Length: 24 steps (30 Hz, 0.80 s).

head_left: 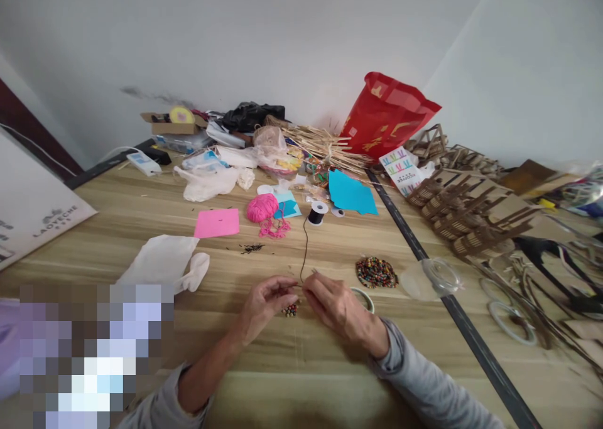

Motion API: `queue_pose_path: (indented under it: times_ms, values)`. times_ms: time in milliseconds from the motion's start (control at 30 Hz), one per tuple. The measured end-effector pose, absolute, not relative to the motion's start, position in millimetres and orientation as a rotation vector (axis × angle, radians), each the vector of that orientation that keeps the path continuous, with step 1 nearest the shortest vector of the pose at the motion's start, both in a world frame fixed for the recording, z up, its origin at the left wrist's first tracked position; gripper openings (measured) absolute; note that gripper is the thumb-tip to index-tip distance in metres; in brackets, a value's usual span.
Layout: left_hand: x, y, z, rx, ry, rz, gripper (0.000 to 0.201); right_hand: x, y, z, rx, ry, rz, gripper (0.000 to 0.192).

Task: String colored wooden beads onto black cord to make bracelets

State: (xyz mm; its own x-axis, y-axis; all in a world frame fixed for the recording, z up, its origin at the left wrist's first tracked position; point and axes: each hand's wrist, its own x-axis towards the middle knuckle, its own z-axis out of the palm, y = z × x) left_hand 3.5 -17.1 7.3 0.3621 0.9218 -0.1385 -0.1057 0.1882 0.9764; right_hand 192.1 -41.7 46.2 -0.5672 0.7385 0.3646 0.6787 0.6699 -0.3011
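Note:
A thin black cord (306, 247) runs from a spool (318, 213) down to my hands. My left hand (269, 302) pinches the cord between thumb and fingertips. Close beside it, my right hand (335, 304) is closed with its fingertips on the cord too. Whatever small piece may sit between the fingertips is hidden. Just under my hands lies a small cluster of coloured beads (290, 309). To the right is a coiled heap of multicoloured bead strings (376, 272). A pale tape roll (362, 299) is partly covered by my right hand.
Pink yarn (262, 208), pink paper (217, 222) and short black cord bits (253, 248) lie ahead. Blue sheets (352, 192) and a red bag (389, 115) are farther back. Woven baskets (466, 212) crowd the right. A white plastic bag (157, 259) lies left.

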Motion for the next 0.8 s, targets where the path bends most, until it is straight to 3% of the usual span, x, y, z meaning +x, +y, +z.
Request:
queue_pose_path:
  times_ms: [133, 333, 633, 800]
  values:
    - [2.3, -14.4, 9.6, 1.147, 0.961, 0.953, 0.019, 187.0, -43.9, 40.7, -1.101, -2.511, 0.115, 0.016]
    - [-0.9, -13.8, 13.6, 1.138, 0.911, 0.937, 0.020, 193.5, -41.7, 45.1, -1.171, -2.497, 0.181, 0.012]
    - [-3.4, -14.7, 19.6, 0.926, 0.505, 0.848, 0.025, 250.4, -47.9, 44.4, -1.835, -2.533, -0.004, 0.033]
    - [-4.7, -12.5, 15.9, 0.843, 0.507, 0.868, 0.022, 257.7, -62.5, 33.1, -1.978, -2.570, 0.010, 0.031]
